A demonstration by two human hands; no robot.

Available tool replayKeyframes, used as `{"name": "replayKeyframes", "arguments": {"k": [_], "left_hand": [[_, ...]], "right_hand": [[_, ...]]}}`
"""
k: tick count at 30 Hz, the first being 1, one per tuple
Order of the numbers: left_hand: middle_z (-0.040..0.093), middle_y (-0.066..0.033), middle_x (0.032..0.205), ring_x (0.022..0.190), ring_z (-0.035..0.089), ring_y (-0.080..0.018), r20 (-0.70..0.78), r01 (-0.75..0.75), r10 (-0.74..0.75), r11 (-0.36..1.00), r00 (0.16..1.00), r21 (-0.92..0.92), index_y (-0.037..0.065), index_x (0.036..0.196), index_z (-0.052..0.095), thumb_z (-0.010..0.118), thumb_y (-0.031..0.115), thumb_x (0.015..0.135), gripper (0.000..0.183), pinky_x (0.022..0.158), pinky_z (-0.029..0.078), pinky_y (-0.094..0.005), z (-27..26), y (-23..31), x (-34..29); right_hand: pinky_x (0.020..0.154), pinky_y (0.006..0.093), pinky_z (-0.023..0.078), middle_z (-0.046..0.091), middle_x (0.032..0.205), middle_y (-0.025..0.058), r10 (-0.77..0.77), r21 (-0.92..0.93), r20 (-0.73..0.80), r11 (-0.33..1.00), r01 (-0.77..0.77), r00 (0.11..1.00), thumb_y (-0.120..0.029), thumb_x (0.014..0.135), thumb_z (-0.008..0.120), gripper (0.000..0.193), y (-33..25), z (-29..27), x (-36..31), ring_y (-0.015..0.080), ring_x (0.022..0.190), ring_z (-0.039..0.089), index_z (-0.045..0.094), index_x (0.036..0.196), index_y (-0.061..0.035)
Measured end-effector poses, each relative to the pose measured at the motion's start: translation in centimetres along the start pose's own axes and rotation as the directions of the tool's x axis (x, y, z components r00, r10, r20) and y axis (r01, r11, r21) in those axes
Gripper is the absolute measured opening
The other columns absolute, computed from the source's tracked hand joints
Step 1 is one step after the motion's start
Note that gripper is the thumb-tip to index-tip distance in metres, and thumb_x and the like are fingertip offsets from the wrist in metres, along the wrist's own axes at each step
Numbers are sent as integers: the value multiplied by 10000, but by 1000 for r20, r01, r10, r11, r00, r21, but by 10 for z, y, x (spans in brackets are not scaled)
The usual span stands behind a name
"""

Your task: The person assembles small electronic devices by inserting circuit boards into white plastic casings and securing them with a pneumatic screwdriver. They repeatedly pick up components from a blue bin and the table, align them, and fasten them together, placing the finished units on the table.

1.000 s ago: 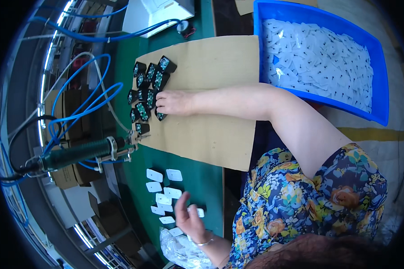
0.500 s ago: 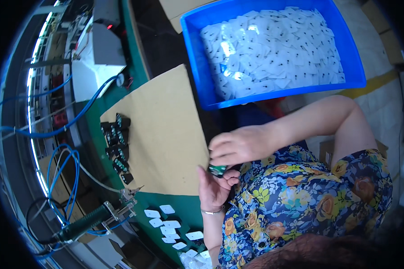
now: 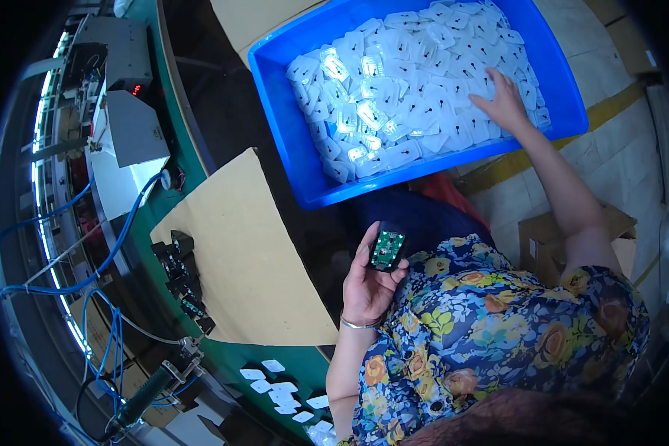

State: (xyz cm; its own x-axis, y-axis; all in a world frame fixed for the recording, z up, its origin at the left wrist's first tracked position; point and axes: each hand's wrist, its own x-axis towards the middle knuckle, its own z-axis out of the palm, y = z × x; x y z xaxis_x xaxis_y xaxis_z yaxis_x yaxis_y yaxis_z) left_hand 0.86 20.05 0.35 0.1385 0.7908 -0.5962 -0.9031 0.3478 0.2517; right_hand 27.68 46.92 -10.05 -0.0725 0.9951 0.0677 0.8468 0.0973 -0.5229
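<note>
My left hand (image 3: 368, 293), with a thin bracelet at the wrist, grips a small black casing with a green circuit board (image 3: 387, 250) showing in its face. Thumb and fingers close round its sides near my body. Farther off to the right, my right hand (image 3: 504, 104) is spread over the blue tub (image 3: 308, 199), nothing visible in its fingers. Heaped in that tub are translucent white plastic covers (image 3: 424, 97), each with a small dark mark. Whether the fingertips touch the covers is hard to tell.
A brown cardboard sheet (image 3: 238, 260) lies on the green bench (image 3: 227, 357), with several black casings (image 3: 178, 271) along its left edge. White pieces (image 3: 282, 390) lie nearer me. A clamp fixture (image 3: 178, 372), blue cables (image 3: 119, 245) and a grey machine (image 3: 134, 126) stand left; a cardboard box (image 3: 550, 238) is right.
My right hand has left the casing and swung out to the right over the tub, fingers opening. My left hand keeps the casing, its board now turned into view. The whole view has shifted.
</note>
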Motion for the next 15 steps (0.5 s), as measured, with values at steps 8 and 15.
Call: {"name": "replayKeyframes", "arguments": {"k": [8,15], "left_hand": [[552,-131,1107,824,616,-267,-28,-51,54,996,998,77,117,1331,326,464,286,904,480,692,518,-322,3,-2,0],[552,-130,1103,831,614,-267,-18,-80,81,994,997,72,110,1333,322,454,281,908,477,694,516,-321,-2,-4,0]], "right_hand": [[986,425,315,404,1278,175,417,-370,73,855,-363,906,-490,660,673,835,14,13,33,319,1198,362,333,1293,-65],[978,425,320,437,1255,154,465,-423,92,819,-388,880,-395,689,653,718,23,28,44,310,1183,385,361,1254,-62]]}}
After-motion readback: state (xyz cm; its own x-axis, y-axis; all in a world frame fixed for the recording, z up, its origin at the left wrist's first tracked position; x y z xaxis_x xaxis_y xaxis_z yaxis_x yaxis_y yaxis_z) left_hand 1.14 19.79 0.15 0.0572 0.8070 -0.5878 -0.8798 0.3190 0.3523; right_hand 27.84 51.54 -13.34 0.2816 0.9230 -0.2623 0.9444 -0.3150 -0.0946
